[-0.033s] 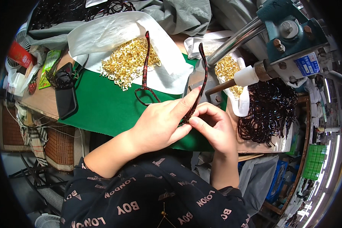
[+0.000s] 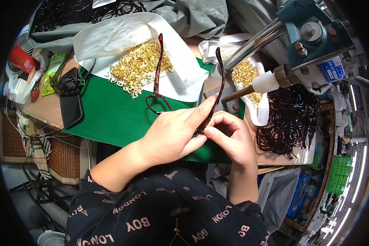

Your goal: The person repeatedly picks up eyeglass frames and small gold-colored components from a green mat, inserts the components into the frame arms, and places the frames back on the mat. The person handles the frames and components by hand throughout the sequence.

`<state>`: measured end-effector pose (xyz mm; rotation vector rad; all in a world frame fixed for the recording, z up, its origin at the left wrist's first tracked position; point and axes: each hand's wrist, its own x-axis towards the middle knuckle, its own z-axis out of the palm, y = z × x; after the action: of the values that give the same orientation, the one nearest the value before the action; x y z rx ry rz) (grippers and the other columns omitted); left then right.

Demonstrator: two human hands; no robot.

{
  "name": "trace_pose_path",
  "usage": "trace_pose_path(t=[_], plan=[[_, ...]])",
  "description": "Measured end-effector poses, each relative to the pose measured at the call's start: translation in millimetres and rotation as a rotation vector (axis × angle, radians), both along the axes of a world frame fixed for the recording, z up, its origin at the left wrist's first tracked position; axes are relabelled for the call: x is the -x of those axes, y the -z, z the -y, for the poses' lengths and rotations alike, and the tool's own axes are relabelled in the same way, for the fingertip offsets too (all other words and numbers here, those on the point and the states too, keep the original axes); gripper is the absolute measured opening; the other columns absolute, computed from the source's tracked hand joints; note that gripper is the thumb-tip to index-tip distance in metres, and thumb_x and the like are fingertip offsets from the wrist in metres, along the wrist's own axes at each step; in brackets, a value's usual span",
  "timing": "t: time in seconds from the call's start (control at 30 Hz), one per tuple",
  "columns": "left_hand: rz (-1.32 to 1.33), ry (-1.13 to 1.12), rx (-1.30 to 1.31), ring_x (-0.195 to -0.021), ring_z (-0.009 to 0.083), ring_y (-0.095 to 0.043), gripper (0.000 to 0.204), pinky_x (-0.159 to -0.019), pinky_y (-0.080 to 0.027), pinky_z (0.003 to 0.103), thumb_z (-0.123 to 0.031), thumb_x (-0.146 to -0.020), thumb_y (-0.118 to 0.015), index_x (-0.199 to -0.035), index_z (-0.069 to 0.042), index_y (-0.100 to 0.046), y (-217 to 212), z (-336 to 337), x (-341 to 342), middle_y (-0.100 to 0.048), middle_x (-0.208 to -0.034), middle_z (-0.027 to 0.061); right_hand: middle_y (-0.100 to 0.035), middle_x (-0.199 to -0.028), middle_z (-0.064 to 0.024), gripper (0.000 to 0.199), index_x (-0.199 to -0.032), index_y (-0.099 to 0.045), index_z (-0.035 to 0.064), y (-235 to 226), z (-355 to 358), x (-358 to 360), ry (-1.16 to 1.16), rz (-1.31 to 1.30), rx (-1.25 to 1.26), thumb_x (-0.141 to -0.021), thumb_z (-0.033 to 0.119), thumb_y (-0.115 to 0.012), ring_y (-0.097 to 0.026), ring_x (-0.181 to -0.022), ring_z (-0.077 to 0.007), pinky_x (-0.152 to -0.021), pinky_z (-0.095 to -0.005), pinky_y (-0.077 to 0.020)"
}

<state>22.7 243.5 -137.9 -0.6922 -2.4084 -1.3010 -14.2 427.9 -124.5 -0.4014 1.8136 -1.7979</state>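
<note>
In the head view, we see one pair of dark red-speckled glasses [image 2: 220,78], which is held above the green mat [image 2: 110,119], with both temples pointing away from the person. The left hand [image 2: 168,133] is closed around the front of the frame and covers much of it; one rim shows beyond the knuckles. The right hand [image 2: 237,141] has its thumb and index finger pinched together on the corner near the right temple. Whether a small part is also between these fingertips, we cannot tell.

We judge that the step in hand is a close work at this hinge corner, perhaps fitting or checking. The next move, in our opinion, calls for a steady left hold and a fine right pinch, without forcing the temple sideways. The metal rod [image 2: 238,94] of the machine is just beside this temple, so turning the glasses asks for care. Small golden pieces [image 2: 137,67] lie on the white sheet [image 2: 102,39] beyond.
</note>
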Motion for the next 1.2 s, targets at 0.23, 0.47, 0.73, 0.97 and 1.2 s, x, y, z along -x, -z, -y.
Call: trace_pose_path(t=[0.23,0.47,0.73,0.97,1.2], plan=[[0.052,0.045,0.074,-0.076,0.0306,-0.062,0.072,-0.065,-0.051,0.037,-0.015,-0.077,-0.064,-0.136,0.002,-0.028,-3,0,-3,-0.061,-0.086,0.0149,-0.058,-0.080,-0.0033,0.007,-0.079,-0.058,-0.0006,-27,4,3,-0.093,-0.318,-0.205,-0.080,0.002,-0.064,-0.054,-0.076,-0.0096,-0.069,-0.0234,-0.0414],[0.047,0.030,-0.055,-0.073,0.0302,-0.063,0.069,-0.063,-0.050,0.037,-0.014,-0.078,-0.063,-0.137,0.001,-0.029,-3,-6,-3,-0.062,-0.083,0.0141,-0.060,-0.081,-0.0031,0.005,-0.080,-0.058,0.0000,-20,-1,3,-0.076,-0.274,-0.166,-0.081,0.002,-0.062,-0.054,-0.077,-0.0092,-0.071,-0.0235,-0.0425],[0.319,0.241,-0.282,-0.083,0.0209,-0.064,0.068,-0.074,-0.051,0.032,-0.002,-0.081,-0.060,-0.140,0.002,-0.027,-8,-4,-7,-0.060,-0.101,0.0149,-0.061,-0.090,-0.0039,0.007,-0.090,-0.056,0.0004,-9,-7,2,-0.080,-0.072,0.048,-0.084,0.002,-0.059,-0.056,-0.083,-0.0090,-0.077,-0.0247,-0.0441],[0.540,0.451,-0.628,-0.095,0.0170,-0.060,0.074,-0.087,-0.045,0.030,0.004,-0.084,-0.055,-0.144,-0.001,-0.012,-11,-5,-10,-0.057,-0.111,0.0109,-0.058,-0.088,-0.0047,0.009,-0.091,-0.056,-0.0015,-24,-5,-3,-0.099,-0.041,0.103,-0.086,0.006,-0.058,-0.055,-0.073,-0.0095,-0.062,-0.0219,-0.0447],[0.548,0.605,-0.698,-0.100,0.0137,-0.055,0.082,-0.088,-0.043,0.029,0.009,-0.082,-0.053,-0.146,-0.003,-0.003,-23,-13,2,-0.054,-0.114,0.0099,-0.057,-0.084,-0.0037,0.011,-0.090,-0.057,-0.0013,-53,-9,0,-0.025,-0.178,-0.009,-0.086,0.009,-0.058,-0.051,-0.060,-0.0067,-0.051,-0.0195,-0.0401]])
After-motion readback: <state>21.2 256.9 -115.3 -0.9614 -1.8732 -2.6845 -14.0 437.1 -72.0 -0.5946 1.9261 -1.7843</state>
